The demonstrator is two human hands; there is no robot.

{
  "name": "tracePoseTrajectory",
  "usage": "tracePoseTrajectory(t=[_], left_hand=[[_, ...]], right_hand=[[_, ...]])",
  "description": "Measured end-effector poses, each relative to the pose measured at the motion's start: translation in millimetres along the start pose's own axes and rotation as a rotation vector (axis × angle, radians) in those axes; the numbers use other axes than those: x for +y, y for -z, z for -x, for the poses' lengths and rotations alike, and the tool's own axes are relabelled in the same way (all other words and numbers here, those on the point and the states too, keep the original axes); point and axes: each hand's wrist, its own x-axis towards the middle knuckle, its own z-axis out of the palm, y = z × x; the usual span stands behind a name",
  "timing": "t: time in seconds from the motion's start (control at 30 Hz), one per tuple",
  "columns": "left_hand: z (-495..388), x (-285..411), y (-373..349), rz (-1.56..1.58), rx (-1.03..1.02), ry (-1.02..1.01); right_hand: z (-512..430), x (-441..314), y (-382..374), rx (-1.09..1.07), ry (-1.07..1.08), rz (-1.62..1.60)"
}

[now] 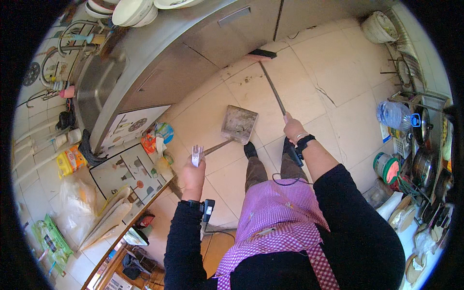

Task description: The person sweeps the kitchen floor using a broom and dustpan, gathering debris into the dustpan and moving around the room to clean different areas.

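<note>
My left hand [194,175] is closed around the top of a long-handled dustpan [239,121], whose pan lies on the tiled floor just ahead of my left foot. Gray dust and debris show in the pan. In my right hand [294,128] is the handle of a broom [262,55]; its head, with dark bristles, touches the floor at the base of the cabinets. Dark crumbs [248,79] lie on the tiles between the broom head and the dustpan.
Cabinets [203,50] with a sink [101,83] run along the far left. Bagged items [157,139] stand on the floor by a patterned panel. On the right are a rack with pans, a large plastic bottle [393,115], a green-rimmed tub [386,167] and a white bucket [380,27].
</note>
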Motion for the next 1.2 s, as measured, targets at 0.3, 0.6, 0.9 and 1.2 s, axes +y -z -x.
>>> tracePoseTrajectory(t=[0.3, 0.6, 0.9, 1.2], left_hand=[[13, -16, 1, 0.091, 0.015, -0.077], [12, -24, -10, 0.153, 0.045, -0.067], [18, -22, 0, 0.134, 0.009, -0.059], [8, 0, -5, 0.055, 0.033, -0.060]], right_hand=[[81, 45, 33, -0.034, 0.115, 0.208], [36, -6, 29, 0.090, 0.440, 0.634], [46, 40, 163, 0.062, 0.310, 0.874], [35, 59, 110, 0.176, 0.365, 0.429]])
